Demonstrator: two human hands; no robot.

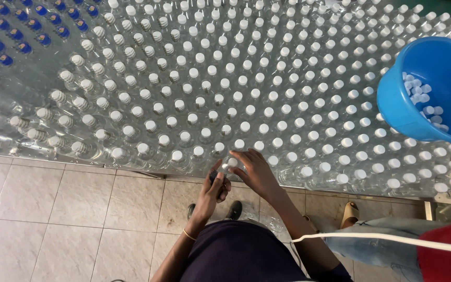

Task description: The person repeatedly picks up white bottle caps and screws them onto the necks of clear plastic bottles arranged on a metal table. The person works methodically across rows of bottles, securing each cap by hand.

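Observation:
A huge field of clear plastic bottles with white caps (pixel 246 89) stands upright before me. At its near edge my left hand (pixel 216 184) grips the body of one clear bottle (pixel 230 163). My right hand (pixel 252 171) rests its fingers over that bottle's white cap, thumb and fingers around it. Both forearms reach forward from my dark skirt at the bottom of the view.
A blue plastic bowl (pixel 392 104) holding several loose white caps sits on the bottle tops at the right. Bottles with blue caps (pixel 11 36) fill the far left corner. Beige floor tiles (pixel 69 219) lie below. Another person's jeans and sandalled foot (pixel 348 213) stand at the lower right.

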